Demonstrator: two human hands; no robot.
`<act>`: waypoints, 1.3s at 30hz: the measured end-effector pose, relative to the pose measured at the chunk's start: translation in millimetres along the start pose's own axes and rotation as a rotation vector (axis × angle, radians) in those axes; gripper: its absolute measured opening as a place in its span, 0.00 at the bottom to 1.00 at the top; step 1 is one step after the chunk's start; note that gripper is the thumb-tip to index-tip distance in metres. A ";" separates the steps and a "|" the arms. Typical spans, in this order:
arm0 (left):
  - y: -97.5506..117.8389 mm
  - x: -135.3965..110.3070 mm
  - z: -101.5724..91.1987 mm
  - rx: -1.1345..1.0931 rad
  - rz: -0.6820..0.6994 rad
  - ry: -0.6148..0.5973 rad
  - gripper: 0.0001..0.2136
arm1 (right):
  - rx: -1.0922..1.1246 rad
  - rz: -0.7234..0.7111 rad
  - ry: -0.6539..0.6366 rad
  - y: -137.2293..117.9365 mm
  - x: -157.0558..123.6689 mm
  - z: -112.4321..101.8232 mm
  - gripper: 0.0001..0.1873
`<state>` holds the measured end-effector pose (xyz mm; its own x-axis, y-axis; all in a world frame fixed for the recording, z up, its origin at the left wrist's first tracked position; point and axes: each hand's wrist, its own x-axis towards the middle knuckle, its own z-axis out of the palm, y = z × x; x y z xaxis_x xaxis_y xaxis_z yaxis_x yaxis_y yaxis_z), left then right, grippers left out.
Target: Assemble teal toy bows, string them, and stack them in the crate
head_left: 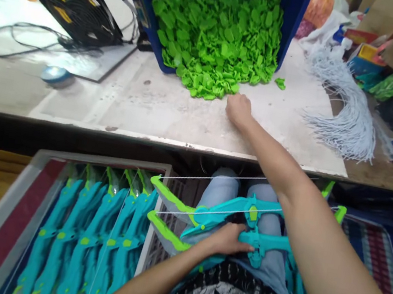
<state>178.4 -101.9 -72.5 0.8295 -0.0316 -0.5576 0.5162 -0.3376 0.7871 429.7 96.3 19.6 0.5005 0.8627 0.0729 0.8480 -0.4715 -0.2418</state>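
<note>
1. Gripping the bow (219, 211) with the left hand (229, 239), closed tight around its teal middle.
2. Holding that bow across the lap, below the worktop's near edge, with its green tips pointing left and a white string running taut between the limbs.
3. Reaching the right hand (239, 110) out over the worktop (172, 112), well apart from the bow.
4. Resting that hand knuckles-up at the near edge of the green pieces (220, 34), touching the closest ones. Curling the fingers under, so cannot tell whether pinching a piece or empty.
5. Seeing the pieces spilling out of a blue bin (295, 17) at the worktop's far edge, heaping toward its middle.
6. Spotting one stray piece (279, 83) lying just right of the heap.
7. Noting white strings (343, 112) fanning across the worktop's right end, near the right hand but apart from it.
8. Noting a black fan (79, 10) with cables at the far left corner, and a blue roll (55, 74) just in front of it.
9. Noting a box (103, 158) beside the left knee, under the worktop's near edge, packed with more bows (89, 234) side by side.
</note>
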 end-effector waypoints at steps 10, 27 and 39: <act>2.1 3.1 -0.5 -0.477 -0.017 -0.236 0.27 | 0.867 0.214 -0.205 68.9 -284.2 -41.5 0.16; 15.5 4.7 1.5 -0.119 0.127 -0.099 0.22 | 0.944 0.807 0.070 15.9 -464.3 41.0 0.15; 21.7 6.8 16.8 0.036 0.066 0.062 0.17 | 0.692 0.834 0.031 19.4 -473.8 44.4 0.34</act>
<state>191.6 -125.3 -63.7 0.8736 0.0027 -0.4867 0.4529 -0.3706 0.8109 201.3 -313.5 -62.6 0.8864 0.3082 -0.3455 -0.0391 -0.6938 -0.7192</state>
